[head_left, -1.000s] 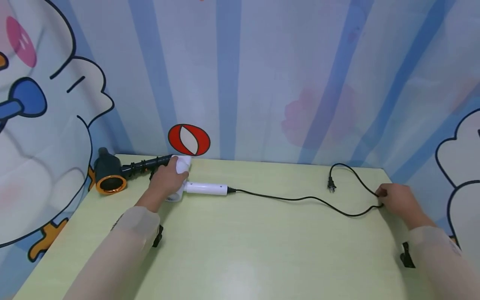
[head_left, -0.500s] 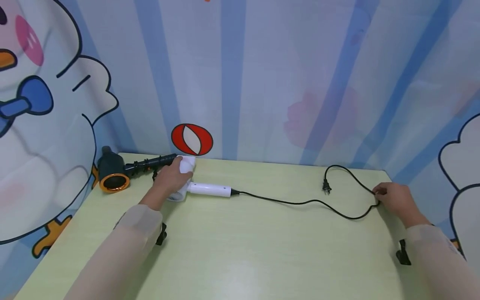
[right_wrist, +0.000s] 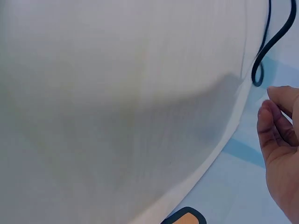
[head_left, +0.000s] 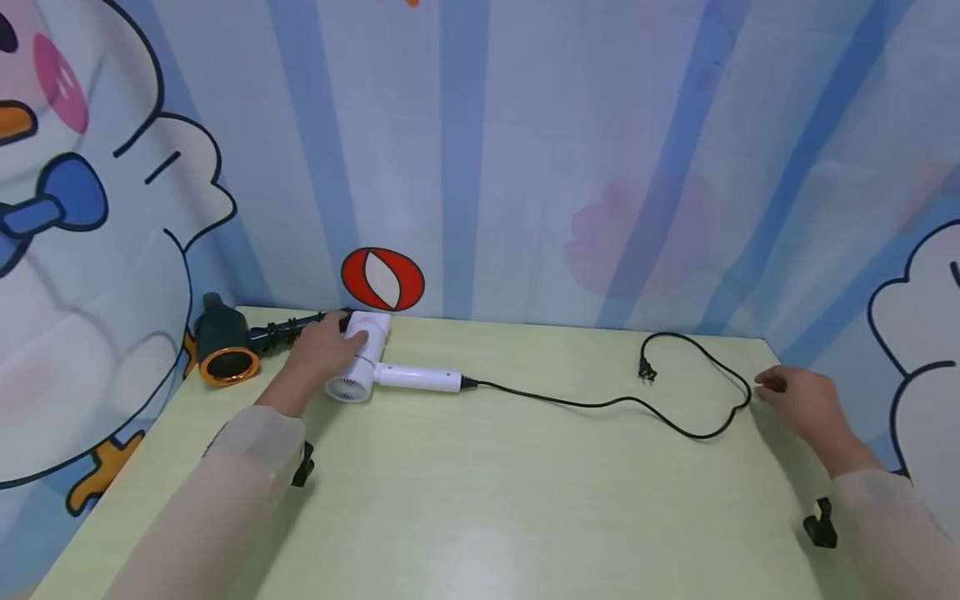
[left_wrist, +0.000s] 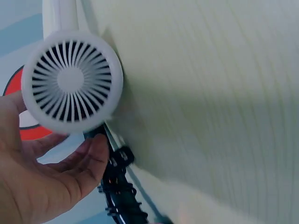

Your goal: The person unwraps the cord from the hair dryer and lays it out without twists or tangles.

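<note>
A white hair dryer [head_left: 367,342] lies on the table at the left back, its handle pointing right. My left hand [head_left: 318,352] is at its left side, fingers loose and apart from a grip; the left wrist view has the round vent grille [left_wrist: 70,79] above the thumb and fingers. From the handle, a black cord [head_left: 600,406] runs right and loops back to a two-prong plug [head_left: 647,372]. Just right of that loop, my right hand [head_left: 802,404] has loosely bent fingers and holds nothing. In the right wrist view the cord's bend [right_wrist: 257,77] sits close to the fingertips.
A dark hair dryer [head_left: 221,337] with an orange ring lies at the back left corner, its black ribbed handle [head_left: 281,333] reaching behind my left hand. A patterned cloth backdrop [head_left: 517,167] rises along the back edge of the pale table [head_left: 480,500].
My left hand has let go of the white hair dryer and shifted slightly left. My right hand has released the cord and drawn back right; the plug end has moved a little left.
</note>
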The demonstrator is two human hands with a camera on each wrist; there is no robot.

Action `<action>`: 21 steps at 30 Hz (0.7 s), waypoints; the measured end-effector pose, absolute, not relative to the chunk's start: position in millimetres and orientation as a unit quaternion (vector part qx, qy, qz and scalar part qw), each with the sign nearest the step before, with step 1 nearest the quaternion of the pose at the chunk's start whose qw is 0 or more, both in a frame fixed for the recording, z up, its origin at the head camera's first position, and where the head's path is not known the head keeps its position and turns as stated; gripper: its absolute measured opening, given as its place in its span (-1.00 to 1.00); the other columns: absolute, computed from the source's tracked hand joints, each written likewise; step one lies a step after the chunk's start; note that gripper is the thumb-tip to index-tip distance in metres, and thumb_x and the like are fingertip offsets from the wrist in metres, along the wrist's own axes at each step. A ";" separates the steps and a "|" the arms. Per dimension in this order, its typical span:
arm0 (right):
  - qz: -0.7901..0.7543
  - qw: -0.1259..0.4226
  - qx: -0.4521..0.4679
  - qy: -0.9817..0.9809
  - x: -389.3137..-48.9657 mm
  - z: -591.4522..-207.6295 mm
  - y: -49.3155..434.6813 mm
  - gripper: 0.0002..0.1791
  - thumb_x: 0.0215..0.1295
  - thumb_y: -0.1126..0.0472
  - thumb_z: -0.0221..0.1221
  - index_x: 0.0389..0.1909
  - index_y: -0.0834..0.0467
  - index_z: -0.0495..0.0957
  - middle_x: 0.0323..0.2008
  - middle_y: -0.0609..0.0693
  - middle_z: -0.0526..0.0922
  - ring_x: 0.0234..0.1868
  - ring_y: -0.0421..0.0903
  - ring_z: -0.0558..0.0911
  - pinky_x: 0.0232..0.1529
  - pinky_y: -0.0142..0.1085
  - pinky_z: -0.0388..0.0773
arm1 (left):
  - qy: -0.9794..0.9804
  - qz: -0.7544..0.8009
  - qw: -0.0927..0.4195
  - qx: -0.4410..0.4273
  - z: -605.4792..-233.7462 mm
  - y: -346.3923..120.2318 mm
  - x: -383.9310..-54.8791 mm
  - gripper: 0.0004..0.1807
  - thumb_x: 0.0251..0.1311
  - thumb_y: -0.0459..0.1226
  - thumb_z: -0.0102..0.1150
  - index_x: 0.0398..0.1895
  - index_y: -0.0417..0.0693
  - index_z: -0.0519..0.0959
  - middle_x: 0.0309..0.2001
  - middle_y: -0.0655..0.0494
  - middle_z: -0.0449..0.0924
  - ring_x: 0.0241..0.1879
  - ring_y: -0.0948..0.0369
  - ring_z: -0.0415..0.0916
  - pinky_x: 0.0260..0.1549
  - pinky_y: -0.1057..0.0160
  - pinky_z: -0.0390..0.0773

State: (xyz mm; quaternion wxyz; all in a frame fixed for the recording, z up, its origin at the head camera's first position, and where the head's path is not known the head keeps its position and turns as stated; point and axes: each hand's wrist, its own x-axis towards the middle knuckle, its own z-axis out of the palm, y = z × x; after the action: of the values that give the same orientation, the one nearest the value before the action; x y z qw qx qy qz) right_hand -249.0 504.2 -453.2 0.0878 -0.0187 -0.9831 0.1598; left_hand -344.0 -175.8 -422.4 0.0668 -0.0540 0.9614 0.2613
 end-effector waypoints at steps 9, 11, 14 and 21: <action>0.154 0.132 0.005 -0.979 -203.4 -442.8 486.7 -0.72 0.40 0.24 0.24 -0.04 0.39 0.62 -0.24 0.28 0.64 -0.26 0.21 0.61 -0.40 -0.03 0.51 | 0.984 0.155 -0.089 -0.007 -423.0 -222.7 -349.0 -0.49 0.47 -0.11 -0.04 0.34 -0.23 0.37 0.15 -0.39 0.34 0.07 -0.26 0.33 -0.03 -0.28 0.50; 0.148 0.116 0.009 -0.982 -193.6 -439.5 483.7 -0.69 0.40 0.19 0.25 -0.02 0.38 0.62 -0.23 0.24 0.64 -0.26 0.17 0.60 -0.42 -0.09 0.50 | 0.986 0.129 -0.102 0.009 -424.8 -232.4 -351.7 -0.52 0.46 -0.12 -0.01 0.31 -0.22 0.40 0.13 -0.37 0.35 0.06 -0.27 0.31 -0.08 -0.28 0.50; 0.146 0.080 0.006 -0.986 -181.6 -434.7 476.3 -0.61 0.42 0.12 0.24 0.04 0.38 0.60 -0.20 0.22 0.64 -0.21 0.17 0.59 -0.39 -0.08 0.49 | 0.990 0.090 -0.106 0.024 -426.5 -244.6 -353.8 -0.52 0.46 -0.11 0.01 0.29 -0.22 0.41 0.14 -0.37 0.34 0.12 -0.31 0.24 -0.05 -0.37 0.42; 0.131 0.049 0.001 -0.990 -164.1 -431.7 449.9 -0.55 0.42 0.06 0.23 0.09 0.35 0.58 -0.13 0.27 0.63 -0.15 0.22 0.59 -0.31 0.03 0.52 | 0.997 0.038 -0.068 0.026 -429.7 -265.6 -353.9 -0.45 0.49 -0.05 -0.03 0.36 -0.22 0.37 0.31 -0.43 0.26 0.33 -0.41 0.06 0.07 -0.69 0.01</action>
State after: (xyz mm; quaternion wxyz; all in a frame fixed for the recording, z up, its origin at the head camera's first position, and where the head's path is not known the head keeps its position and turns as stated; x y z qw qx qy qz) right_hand -164.1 449.9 -431.7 0.0491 0.0010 -0.9902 0.1307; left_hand -353.9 -265.6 -429.7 -0.0682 0.0262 0.9966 0.0377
